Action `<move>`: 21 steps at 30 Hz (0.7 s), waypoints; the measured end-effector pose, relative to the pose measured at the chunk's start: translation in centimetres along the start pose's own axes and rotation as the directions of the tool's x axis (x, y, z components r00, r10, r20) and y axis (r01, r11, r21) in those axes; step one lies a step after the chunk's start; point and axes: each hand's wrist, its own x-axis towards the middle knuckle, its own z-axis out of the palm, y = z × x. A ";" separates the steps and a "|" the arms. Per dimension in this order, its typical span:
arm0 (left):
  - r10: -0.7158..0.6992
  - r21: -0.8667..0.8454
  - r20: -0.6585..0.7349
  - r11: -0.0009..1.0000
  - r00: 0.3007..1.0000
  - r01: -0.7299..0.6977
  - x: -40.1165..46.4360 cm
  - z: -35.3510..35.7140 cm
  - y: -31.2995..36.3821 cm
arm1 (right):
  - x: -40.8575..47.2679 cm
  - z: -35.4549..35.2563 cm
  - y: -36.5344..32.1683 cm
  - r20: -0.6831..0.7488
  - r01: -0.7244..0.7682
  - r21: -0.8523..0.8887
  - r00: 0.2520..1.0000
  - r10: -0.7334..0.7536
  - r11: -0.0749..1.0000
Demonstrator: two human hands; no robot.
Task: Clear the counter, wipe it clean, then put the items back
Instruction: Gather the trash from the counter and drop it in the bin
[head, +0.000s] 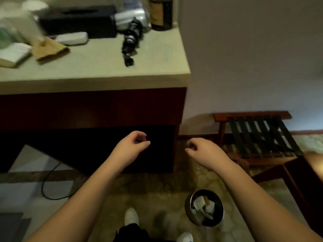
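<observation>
The pale counter point(97, 67) carries a black box point(76, 21), a white case point(72, 38), a brown paper bag point(49, 49), a white notepad point(14, 54), a black hair dryer point(131, 41), a silver item point(131, 18) and a dark bottle point(160, 13). My left hand point(134, 144) and my right hand point(201, 148) hang below the counter's front edge, in front of the dark cabinet. Both have loosely curled fingers and hold nothing.
A small round bin point(204, 207) with crumpled paper stands on the patterned floor near my feet. A wooden luggage rack point(258, 137) with dark straps stands at the right by the wall. A black cable point(47, 186) runs across the floor at the left.
</observation>
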 end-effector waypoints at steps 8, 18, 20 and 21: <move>0.046 -0.075 -0.216 0.995 0.975 -0.064 -3.2 -11.7 0.0 | 2.3 -3.7 -13.0 -0.016 0.256 -0.075 0.966 -0.258 0.964; 0.047 -0.123 -0.631 0.980 0.774 -0.159 -3.1 -26.9 -1.5 | 6.0 -7.6 -28.4 -0.078 0.439 -0.160 0.887 -0.454 0.884; 0.055 -0.056 -0.704 0.990 0.709 -0.133 -1.8 -30.5 -1.3 | 7.7 -8.7 -31.3 -0.119 0.443 -0.169 0.877 -0.465 0.880; 0.075 -0.008 -0.729 0.993 0.681 -0.118 -0.9 -32.2 -1.3 | 8.7 -9.2 -32.8 -0.146 0.448 -0.172 0.869 -0.472 0.877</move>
